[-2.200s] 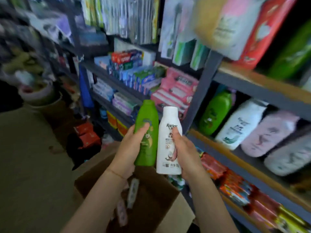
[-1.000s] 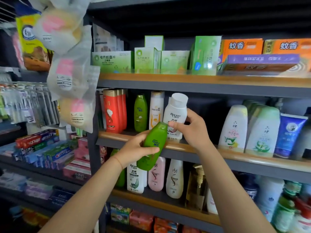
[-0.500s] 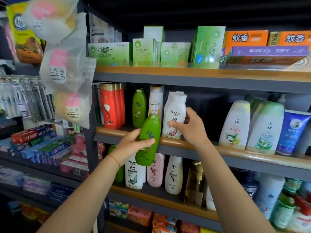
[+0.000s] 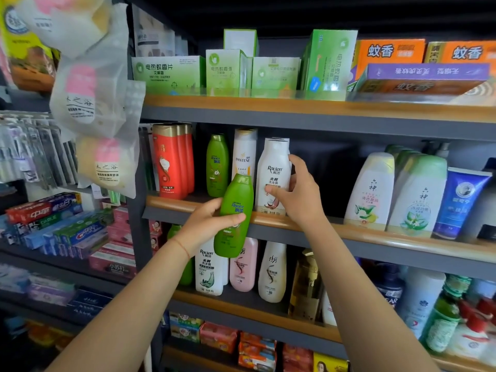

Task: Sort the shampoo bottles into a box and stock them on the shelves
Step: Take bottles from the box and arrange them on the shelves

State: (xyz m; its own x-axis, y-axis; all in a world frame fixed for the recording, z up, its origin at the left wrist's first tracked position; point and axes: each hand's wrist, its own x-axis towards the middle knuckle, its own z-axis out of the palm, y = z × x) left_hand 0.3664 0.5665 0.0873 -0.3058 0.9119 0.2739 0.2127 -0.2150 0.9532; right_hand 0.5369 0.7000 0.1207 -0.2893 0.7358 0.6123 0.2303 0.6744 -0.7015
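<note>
L hand [image 4: 206, 224] grips green plastic shampoo bottle [image 4: 236, 216], cap up, slightly tilted, held in front of wood-edged grey middle shelf [image 4: 375, 234]. R hand [image 4: 300, 194] wraps white plastic Raclen shampoo bottle [image 4: 273, 175], upright on that shelf, just beside white Pantene bottle [image 4: 244, 154]. Matching green bottle [image 4: 217, 165] stands further left, next to red bottles [image 4: 171, 162].

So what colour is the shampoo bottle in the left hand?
Bright green plastic shampoo bottle, blue lettering; the head view shows it.
</note>
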